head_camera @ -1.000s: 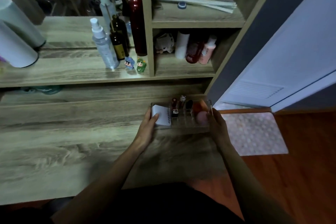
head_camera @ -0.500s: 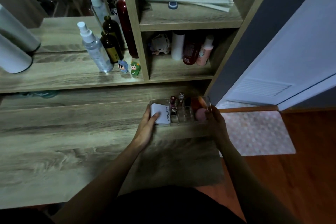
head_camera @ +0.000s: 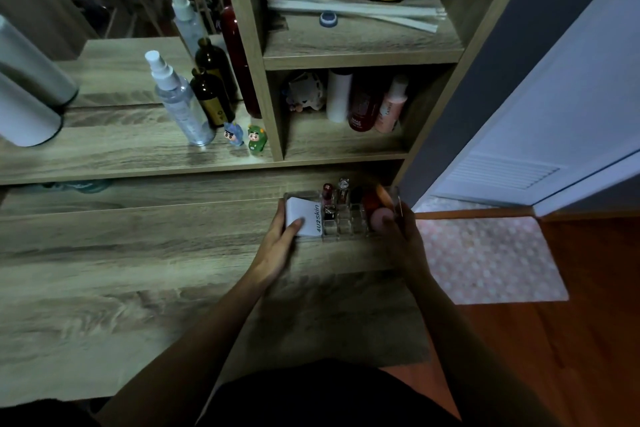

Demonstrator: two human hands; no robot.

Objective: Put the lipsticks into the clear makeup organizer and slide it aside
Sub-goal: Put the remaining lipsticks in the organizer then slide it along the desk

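The clear makeup organizer [head_camera: 346, 224] sits at the back right of the wooden desk, close under the shelf unit. Several lipsticks [head_camera: 335, 191] stand upright in its rear slots. A white compact [head_camera: 304, 221] lies in its left part and pink and red sponges [head_camera: 379, 215] in its right part. My left hand [head_camera: 282, 241] grips the organizer's left end with the thumb on the compact. My right hand [head_camera: 403, 230] holds its right end.
The shelf above carries a spray bottle [head_camera: 180, 104], dark bottles, two small figurines [head_camera: 246, 137] and tubes in a cubby [head_camera: 363, 104]. White cylinders [head_camera: 27, 104] stand at far left. The desk's right edge drops to a floor mat [head_camera: 485, 256] and a door.
Both hands have pushed the organizer a little farther back toward the shelf unit. Their grip on its two ends is the same.
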